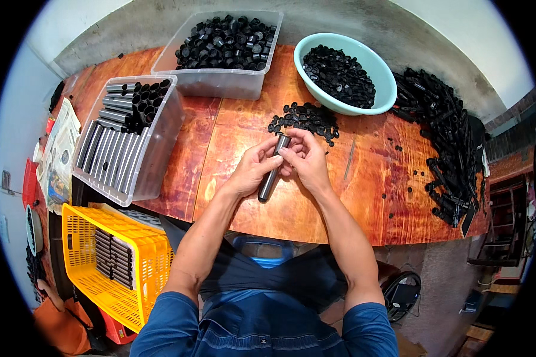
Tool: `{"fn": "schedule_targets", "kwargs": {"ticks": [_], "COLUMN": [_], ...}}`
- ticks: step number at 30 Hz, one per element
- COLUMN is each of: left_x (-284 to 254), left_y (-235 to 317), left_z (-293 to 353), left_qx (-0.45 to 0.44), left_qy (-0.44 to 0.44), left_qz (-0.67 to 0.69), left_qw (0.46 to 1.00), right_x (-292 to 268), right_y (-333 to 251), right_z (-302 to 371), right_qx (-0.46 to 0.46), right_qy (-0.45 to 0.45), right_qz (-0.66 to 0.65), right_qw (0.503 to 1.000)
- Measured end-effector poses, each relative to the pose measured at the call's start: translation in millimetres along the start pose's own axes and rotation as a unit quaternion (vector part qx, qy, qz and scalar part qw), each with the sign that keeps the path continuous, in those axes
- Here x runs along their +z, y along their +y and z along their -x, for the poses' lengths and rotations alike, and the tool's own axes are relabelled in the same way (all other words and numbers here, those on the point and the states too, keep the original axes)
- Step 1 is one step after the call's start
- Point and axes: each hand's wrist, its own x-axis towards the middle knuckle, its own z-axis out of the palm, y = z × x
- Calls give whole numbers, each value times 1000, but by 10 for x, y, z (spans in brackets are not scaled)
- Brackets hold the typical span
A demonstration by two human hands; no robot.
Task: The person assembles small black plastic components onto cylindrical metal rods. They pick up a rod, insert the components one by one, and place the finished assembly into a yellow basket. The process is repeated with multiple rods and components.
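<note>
A dark, shiny metal tube (269,184) slants between my two hands above the wooden table, its upper end pointing away from me. My left hand (251,168) closes round it from the left, thumb along its side. From the right, my right hand (307,159) has thumb and fingers on the tube's upper end, where a black cap-like rim (283,138) shows. Whether that rim is a separate piece, I cannot tell. Just beyond my fingers lies a loose pile of small black round caps (309,119).
Clear plastic bins hold metal tubes (110,156) at left and black caps (223,44) at the back. A pale green basin (387,89) contains small black parts. Black pieces (443,131) heap up along the right edge. A yellow crate (149,256) with stacked tubes stands lower left.
</note>
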Motion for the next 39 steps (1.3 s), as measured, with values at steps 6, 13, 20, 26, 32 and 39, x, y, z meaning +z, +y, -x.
{"fn": "schedule_targets", "kwargs": {"ticks": [6, 13, 20, 26, 32, 39], "left_x": [-2, 76, 145, 145, 122, 99], "left_y": [99, 350, 228, 221, 170, 180], "left_z": [58, 252, 309, 312, 339, 425], "left_qx": [28, 86, 90, 101, 128, 185], "left_qy": [12, 16, 75, 77, 66, 30], "left_qz": [-160, -588, -619, -637, -659, -672], "left_qw": [987, 804, 777, 760, 738, 716], "right_x": [-93, -181, -112, -143, -248, -266], "right_y": [-50, -64, -188, -57, 69, -60], "right_z": [-7, 5, 62, 18, -41, -19], "right_qx": [-36, 36, 81, 75, 62, 61], "right_qy": [-36, -97, -123, -141, -168, -187], "right_qz": [50, 95, 109, 64, 134, 185], "right_qw": [997, 990, 983, 985, 975, 963]}}
